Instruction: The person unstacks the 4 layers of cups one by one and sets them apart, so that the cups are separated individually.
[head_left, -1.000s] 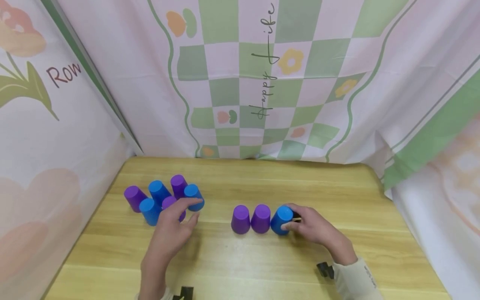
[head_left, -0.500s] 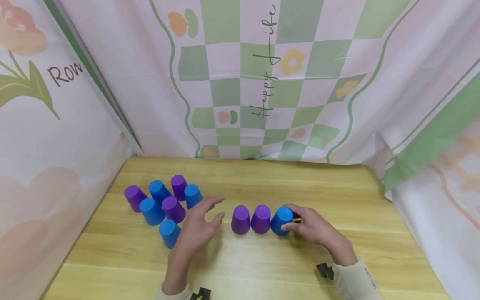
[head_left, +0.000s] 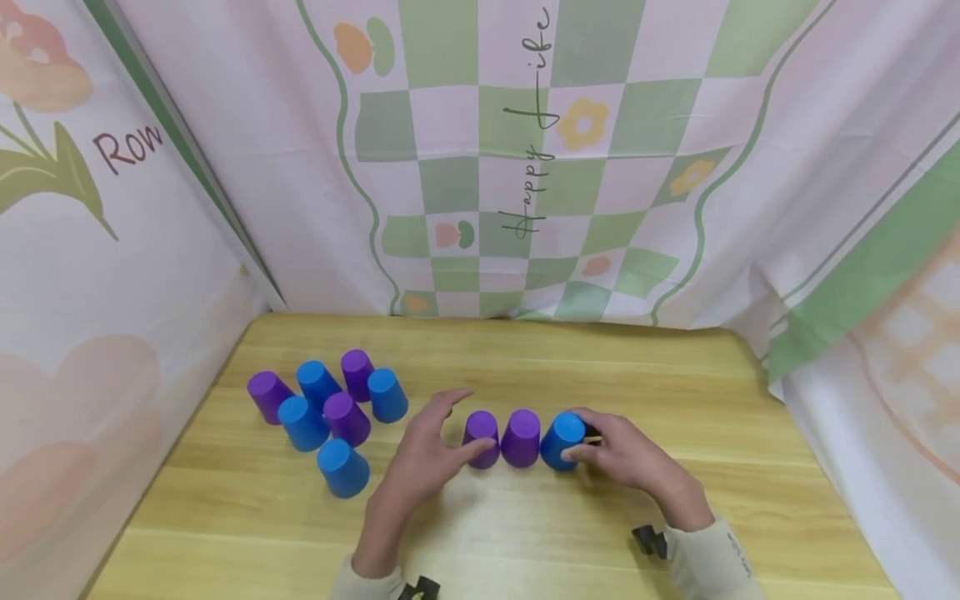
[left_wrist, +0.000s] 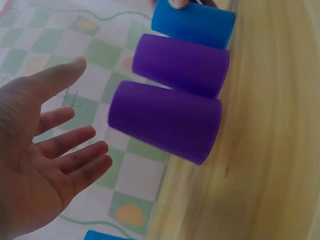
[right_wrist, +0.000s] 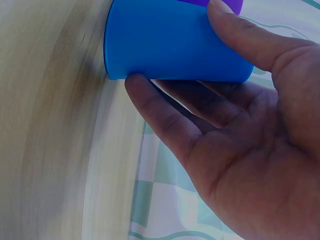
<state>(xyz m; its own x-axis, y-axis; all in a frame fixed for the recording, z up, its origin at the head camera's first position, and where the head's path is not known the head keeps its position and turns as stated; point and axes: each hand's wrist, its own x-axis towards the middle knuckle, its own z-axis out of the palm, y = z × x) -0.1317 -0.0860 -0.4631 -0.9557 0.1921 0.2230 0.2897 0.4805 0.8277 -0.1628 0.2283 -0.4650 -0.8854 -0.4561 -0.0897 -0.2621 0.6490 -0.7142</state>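
Head view, and here comes the left grip (head_left: 423, 457), away from the seven-cup cluster (head_left: 347, 421) and across to the row in the middle of the bench (head_left: 562, 537)! That swing uncovers the near blue cup (head_left: 342, 470), which now shows whole, well to the left of that grip and a little nearer the person. The left grip itself holds nothing: fingers stretched, thumb spread wide, and the left wrist view shows a clear gap between it and the end purple cup (left_wrist: 165, 120), mouth down just to its right. In the head view the thumb merely crosses in front of that cup.

Over on the other side, no change: the right grip (head_left: 628, 452) keeps the row's blue cup (head_left: 561, 437) pinched, thumb on one side and fingers on the other, the cup upright and mouth down on the bench. Between the two grips, the middle purple cup (head_left: 521, 437) stands close to both neighbours; whether they touch, I can't tell. My reading: both grips now flank the row, so the work centres there, with the cluster left unattended.
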